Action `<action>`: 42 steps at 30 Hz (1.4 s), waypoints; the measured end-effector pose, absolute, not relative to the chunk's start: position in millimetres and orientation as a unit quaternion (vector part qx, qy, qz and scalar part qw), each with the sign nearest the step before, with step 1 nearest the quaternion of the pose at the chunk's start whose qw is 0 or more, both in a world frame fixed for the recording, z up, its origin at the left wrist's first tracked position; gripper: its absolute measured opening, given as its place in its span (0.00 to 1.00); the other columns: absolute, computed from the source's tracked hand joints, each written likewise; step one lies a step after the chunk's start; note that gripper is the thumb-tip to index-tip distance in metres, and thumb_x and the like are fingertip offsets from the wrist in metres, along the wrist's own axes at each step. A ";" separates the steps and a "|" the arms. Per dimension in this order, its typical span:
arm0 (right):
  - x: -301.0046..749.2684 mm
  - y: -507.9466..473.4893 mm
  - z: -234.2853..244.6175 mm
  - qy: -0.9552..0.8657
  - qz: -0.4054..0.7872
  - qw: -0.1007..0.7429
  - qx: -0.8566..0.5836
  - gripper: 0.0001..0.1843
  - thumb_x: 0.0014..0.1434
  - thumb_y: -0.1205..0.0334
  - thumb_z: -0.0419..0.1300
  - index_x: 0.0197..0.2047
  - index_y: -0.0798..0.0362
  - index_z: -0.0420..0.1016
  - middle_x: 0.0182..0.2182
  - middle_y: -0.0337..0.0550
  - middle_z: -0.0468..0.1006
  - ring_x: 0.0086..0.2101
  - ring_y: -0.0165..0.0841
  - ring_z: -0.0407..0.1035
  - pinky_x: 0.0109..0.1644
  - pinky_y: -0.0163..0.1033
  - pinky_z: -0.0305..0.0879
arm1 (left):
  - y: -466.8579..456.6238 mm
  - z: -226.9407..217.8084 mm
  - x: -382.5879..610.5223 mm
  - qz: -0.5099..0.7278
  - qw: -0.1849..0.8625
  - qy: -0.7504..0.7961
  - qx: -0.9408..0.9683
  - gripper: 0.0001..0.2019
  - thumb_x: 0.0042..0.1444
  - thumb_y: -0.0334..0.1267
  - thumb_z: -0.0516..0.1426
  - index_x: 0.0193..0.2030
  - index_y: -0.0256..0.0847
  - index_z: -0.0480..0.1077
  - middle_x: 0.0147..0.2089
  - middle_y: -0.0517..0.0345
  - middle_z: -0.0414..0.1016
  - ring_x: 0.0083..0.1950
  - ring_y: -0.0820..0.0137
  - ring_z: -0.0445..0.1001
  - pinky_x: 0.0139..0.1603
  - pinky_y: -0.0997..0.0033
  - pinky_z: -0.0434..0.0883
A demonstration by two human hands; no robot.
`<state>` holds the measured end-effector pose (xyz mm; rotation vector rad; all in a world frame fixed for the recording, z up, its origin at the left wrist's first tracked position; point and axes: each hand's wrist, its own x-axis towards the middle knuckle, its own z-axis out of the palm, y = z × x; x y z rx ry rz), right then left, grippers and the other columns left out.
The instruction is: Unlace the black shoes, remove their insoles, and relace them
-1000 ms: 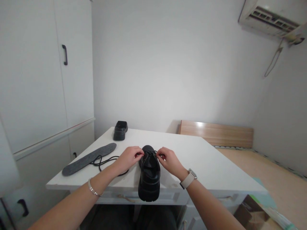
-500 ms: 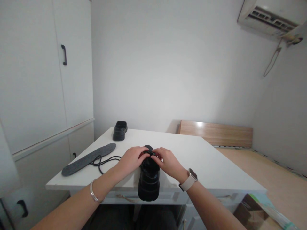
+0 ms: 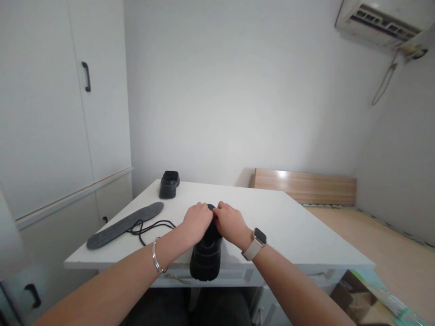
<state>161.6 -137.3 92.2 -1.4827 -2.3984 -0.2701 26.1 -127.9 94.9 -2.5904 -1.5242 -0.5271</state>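
A black chunky-soled shoe [image 3: 206,256] stands on the white table [image 3: 299,235], its heel hanging over the near edge toward me. My left hand [image 3: 197,222] and my right hand [image 3: 229,222] meet over the shoe's lacing, knuckles together and fingers curled down onto it. What the fingertips pinch is hidden under the hands. A bracelet is on my left wrist and a pale-strapped watch on my right.
A grey insole [image 3: 125,218] lies at the table's left with a loose black lace [image 3: 149,226] beside it. A second black shoe [image 3: 169,184] sits at the far left corner. White cabinets [image 3: 50,113] line the left; a wooden board [image 3: 306,186] leans behind.
My hands, apart at either side of the laces a second ago, have come together over the shoe's top and now cover it. The camera shifted slightly right.
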 end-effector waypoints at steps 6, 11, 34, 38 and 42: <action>169.2 -129.2 91.1 -0.825 -0.054 0.269 -0.494 0.09 0.60 0.74 0.55 0.34 0.53 0.73 0.38 0.48 0.73 0.41 0.39 0.69 0.41 0.40 0.66 | -123.2 104.0 14.8 -0.267 0.024 -0.455 -0.849 0.09 0.55 0.22 0.54 0.32 0.37 0.72 0.37 0.48 0.74 0.39 0.61 0.74 0.41 0.63 0.69; 176.3 -126.4 128.4 -0.783 0.017 0.433 -0.446 0.07 0.68 0.68 0.49 0.42 0.52 0.68 0.33 0.40 0.73 0.31 0.30 0.71 0.37 0.35 0.69 | -122.1 150.4 -3.8 -0.500 -0.024 -0.404 -0.765 0.05 0.61 0.34 0.52 0.39 0.40 0.70 0.38 0.55 0.74 0.39 0.67 0.72 0.41 0.68 0.69; 156.5 -120.6 140.1 -0.652 0.370 0.625 -0.217 0.10 0.54 0.56 0.66 0.38 0.51 0.78 0.35 0.40 0.80 0.34 0.32 0.72 0.44 0.41 0.71 | -125.6 151.4 7.6 -0.586 -0.469 -0.220 -0.623 0.13 0.46 0.39 0.67 0.35 0.35 0.72 0.31 0.56 0.77 0.34 0.69 0.75 0.44 0.64 0.71; 160.6 -118.3 135.2 -0.642 0.426 0.600 -0.216 0.11 0.51 0.54 0.69 0.33 0.52 0.77 0.30 0.39 0.78 0.33 0.32 0.71 0.46 0.42 0.69 | -126.6 151.8 7.3 -0.580 -0.454 -0.227 -0.637 0.11 0.46 0.38 0.66 0.33 0.36 0.72 0.29 0.57 0.77 0.33 0.68 0.75 0.43 0.64 0.71; 161.7 -115.7 132.8 -0.635 0.431 0.605 -0.213 0.14 0.52 0.52 0.68 0.34 0.51 0.72 0.31 0.38 0.76 0.34 0.32 0.70 0.47 0.42 0.68 | -126.3 152.1 7.6 -0.570 -0.448 -0.220 -0.653 0.14 0.47 0.40 0.67 0.39 0.37 0.73 0.31 0.57 0.78 0.36 0.67 0.76 0.47 0.61 0.70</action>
